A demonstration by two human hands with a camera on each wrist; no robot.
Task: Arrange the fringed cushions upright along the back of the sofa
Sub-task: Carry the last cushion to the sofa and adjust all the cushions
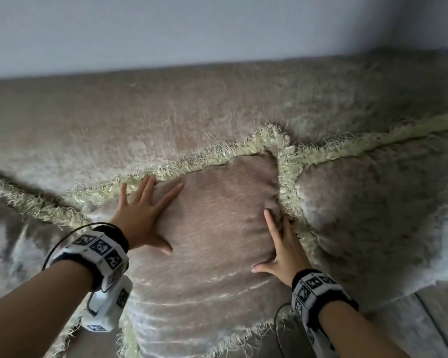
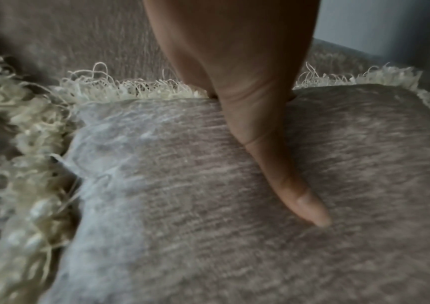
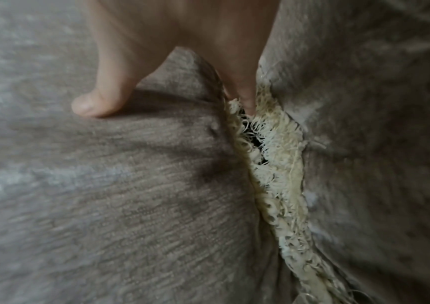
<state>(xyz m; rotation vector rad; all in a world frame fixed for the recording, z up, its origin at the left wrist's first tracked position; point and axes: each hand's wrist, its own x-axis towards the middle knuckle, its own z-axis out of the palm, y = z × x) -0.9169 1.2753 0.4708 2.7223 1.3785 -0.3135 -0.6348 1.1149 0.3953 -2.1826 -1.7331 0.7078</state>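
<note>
**Head view: middle cushion pressed against sofa back**

Head view, two hands flat on the middle cushion (image 1: 217, 208), propped against the sofa back (image 1: 140, 107). Left hand (image 1: 142, 215) spread, fingers straight, pressing near the top fringe (image 1: 166, 169). Right hand (image 1: 282, 244) also flat, fingers straight, slid into the seam beside the right cushion (image 1: 367, 202), thumb out on the fabric; nothing gripped by either.

Likely trouble: once released, a slump forward (soft filling, nothing behind but the backrest), or a lean onto a neighbour. Also possible: fingers snagging loose fringe threads on withdrawal, dragging the edge out of line.

Count: three cushions in sight (the left cushion (image 1: 23, 202) only partly in frame), two hands, one sofa.
</note>
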